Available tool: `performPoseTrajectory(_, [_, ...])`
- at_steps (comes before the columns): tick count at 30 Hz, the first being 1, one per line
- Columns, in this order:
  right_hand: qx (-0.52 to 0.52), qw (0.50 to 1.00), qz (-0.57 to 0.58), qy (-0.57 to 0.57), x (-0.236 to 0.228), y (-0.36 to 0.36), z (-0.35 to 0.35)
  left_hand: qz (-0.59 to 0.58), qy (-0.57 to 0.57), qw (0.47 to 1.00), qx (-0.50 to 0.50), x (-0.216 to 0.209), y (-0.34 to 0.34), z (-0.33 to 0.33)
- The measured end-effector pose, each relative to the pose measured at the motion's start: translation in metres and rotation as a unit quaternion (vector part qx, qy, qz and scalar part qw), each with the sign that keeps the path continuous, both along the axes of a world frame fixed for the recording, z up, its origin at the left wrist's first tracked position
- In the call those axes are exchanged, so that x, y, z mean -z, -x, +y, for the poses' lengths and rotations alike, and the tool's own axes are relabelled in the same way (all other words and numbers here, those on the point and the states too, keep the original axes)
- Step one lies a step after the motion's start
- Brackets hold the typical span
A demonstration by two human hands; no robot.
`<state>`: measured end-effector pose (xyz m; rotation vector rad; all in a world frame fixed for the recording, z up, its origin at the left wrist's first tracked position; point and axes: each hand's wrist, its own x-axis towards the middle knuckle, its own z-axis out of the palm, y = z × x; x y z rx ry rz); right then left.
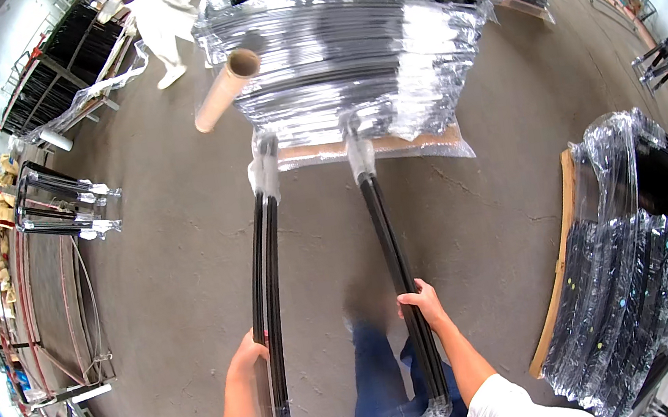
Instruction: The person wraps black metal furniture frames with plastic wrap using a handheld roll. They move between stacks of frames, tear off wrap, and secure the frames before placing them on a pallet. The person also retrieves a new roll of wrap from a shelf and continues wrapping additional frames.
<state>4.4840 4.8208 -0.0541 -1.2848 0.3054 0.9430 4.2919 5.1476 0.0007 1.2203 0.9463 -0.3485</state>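
Note:
Between my two hands is a bundle of black U-shaped tube frames [275,285], its curved end near my waist and its two legs pointing away. Clear film wraps the curved end, and whitish wrap covers the far leg tips. My left hand [249,350] is closed on the left leg from outside, its fingers partly hidden behind the tubes. Around the right leg, my right hand [424,305] is closed, fingers showing on both sides. Just past the leg tips stands a large film-wrapped stack of black tubes [321,57]; whether the tips touch it I cannot tell.
A cardboard tube [218,97] stands at the stack's left side. To the right, film-wrapped black frames [618,288] rest by a wooden board [562,279]. Metal racks [37,310] line the left. Another person [159,24] is at the far left. Grey concrete floor [164,275] lies between.

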Motion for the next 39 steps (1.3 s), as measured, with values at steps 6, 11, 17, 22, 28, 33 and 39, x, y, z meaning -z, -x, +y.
performPoseTrajectory(6, [0.091,0.995,-0.038,0.012,-0.022,0.026,-0.085,0.135,-0.236,0.962,0.029,0.021,-0.03,-0.058])
performPoseTrajectory(11, [0.149,0.988,-0.04,-0.022,-0.061,0.015,-0.144,0.035,-0.273,0.957,0.097,-0.069,-0.097,-0.128])
performPoseTrajectory(17, [0.207,0.967,-0.125,-0.082,-0.124,-0.031,-0.188,-0.05,-0.358,0.927,0.099,-0.15,-0.158,-0.177])
performPoseTrajectory(22, [0.192,0.949,-0.226,-0.108,-0.197,-0.104,-0.202,-0.195,-0.325,0.925,0.039,-0.236,-0.205,-0.203])
performPoseTrajectory(28, [0.134,0.906,-0.369,-0.158,-0.264,-0.234,-0.207,-0.262,-0.284,0.92,-0.062,-0.291,-0.282,-0.219])
performPoseTrajectory(33, [0.085,0.893,-0.437,-0.072,-0.333,-0.368,-0.211,-0.319,-0.204,0.903,-0.204,-0.271,-0.401,-0.233])
performPoseTrajectory(39, [0.027,0.881,-0.472,-0.032,-0.358,-0.485,-0.218,-0.314,-0.174,0.899,-0.252,-0.228,-0.505,-0.252])
